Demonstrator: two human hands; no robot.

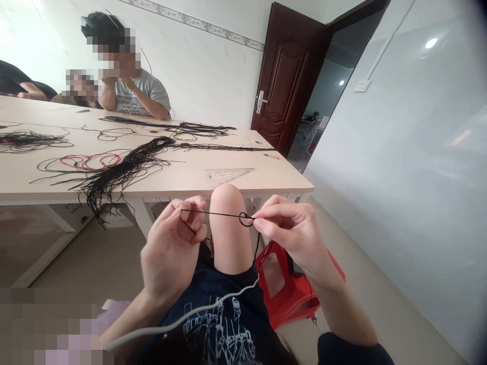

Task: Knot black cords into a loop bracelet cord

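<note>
Between my two hands a thin black cord (220,213) is stretched nearly level above my knee. My left hand (173,243) pinches it between thumb and forefinger, and a short length of the cord crosses the palm under the curled fingers. At the other side my right hand (291,225) pinches the cord just beside a small open loop. Below the right fingers hangs a braided black length, apparently part of the same cord. Whether the loop is knotted I cannot tell.
On the table (178,180) lie a large bundle of black cords (125,170), a red cord (91,161) and a clear set square (228,175). Across it sits a person (140,94), with others farther left. A red bag (292,299) stands by my leg; a white cable (190,318) crosses my lap.
</note>
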